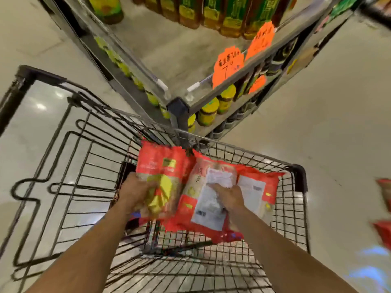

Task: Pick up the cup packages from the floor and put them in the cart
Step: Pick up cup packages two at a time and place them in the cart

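Your left hand [135, 189] grips a red-and-yellow cup package [163, 166], your right hand [229, 196] a red cup package [262, 187] with white printed labels; both glossy packs are held over the wire cart [296, 210].

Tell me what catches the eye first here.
Two red cup packages stand out at centre, the left hand gripping one and the right hand the other over the wire cart. Orange price tags glare from the shelf ahead, and more red packages lie blurred on the floor at the right edge.
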A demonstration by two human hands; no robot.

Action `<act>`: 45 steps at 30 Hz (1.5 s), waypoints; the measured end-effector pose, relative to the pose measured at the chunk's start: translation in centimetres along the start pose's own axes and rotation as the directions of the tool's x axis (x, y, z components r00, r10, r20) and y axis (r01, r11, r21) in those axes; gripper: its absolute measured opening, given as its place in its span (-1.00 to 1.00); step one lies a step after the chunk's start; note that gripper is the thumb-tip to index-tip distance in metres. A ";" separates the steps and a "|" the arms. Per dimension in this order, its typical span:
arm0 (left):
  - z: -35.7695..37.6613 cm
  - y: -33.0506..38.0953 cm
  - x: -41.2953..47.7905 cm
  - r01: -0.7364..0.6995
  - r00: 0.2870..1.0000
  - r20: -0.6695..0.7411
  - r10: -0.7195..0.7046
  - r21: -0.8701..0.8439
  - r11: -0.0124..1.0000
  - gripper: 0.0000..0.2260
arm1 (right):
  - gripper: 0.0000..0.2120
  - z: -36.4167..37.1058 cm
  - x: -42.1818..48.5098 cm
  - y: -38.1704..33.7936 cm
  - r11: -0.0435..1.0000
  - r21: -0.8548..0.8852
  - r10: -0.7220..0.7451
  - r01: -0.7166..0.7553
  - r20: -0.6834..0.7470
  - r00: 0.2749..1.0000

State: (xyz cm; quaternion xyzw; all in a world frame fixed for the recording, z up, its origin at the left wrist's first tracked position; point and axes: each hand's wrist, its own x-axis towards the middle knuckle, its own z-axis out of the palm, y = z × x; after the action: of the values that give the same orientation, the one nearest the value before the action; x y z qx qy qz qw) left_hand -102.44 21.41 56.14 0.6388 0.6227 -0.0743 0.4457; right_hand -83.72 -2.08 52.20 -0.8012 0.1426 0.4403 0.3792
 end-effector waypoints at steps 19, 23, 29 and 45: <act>7.8 13.3 -18.2 -0.715 0.519 0.288 0.805 0.662 0.225 -0.36 | -0.25 -16.9 -16.1 -1.1 0.500 -0.713 -0.709 0.492 -0.010 0.705; 15.2 19.3 -31.6 -0.738 0.292 0.426 0.857 0.670 -0.081 -0.34 | -0.26 -27.7 -21.1 3.6 0.477 -0.756 -0.796 0.447 -0.156 0.585; 29.1 23.8 -49.8 -0.743 -0.026 0.538 0.843 0.554 -0.377 -0.33 | -0.27 -45.4 -27.2 16.1 0.640 -0.722 -0.722 0.264 -0.447 0.528; 54.7 27.6 -72.0 -0.666 -0.309 0.714 0.629 0.310 -0.678 -0.37 | -0.24 -69.8 -27.9 34.7 0.908 -0.413 -0.326 -0.067 -0.799 0.504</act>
State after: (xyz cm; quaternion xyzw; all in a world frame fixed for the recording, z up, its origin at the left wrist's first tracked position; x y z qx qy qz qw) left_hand -68.84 -62.50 83.76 0.9496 -0.3089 0.0487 -0.0229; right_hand -77.46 -79.53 80.81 -0.9796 0.1573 -0.0231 0.1233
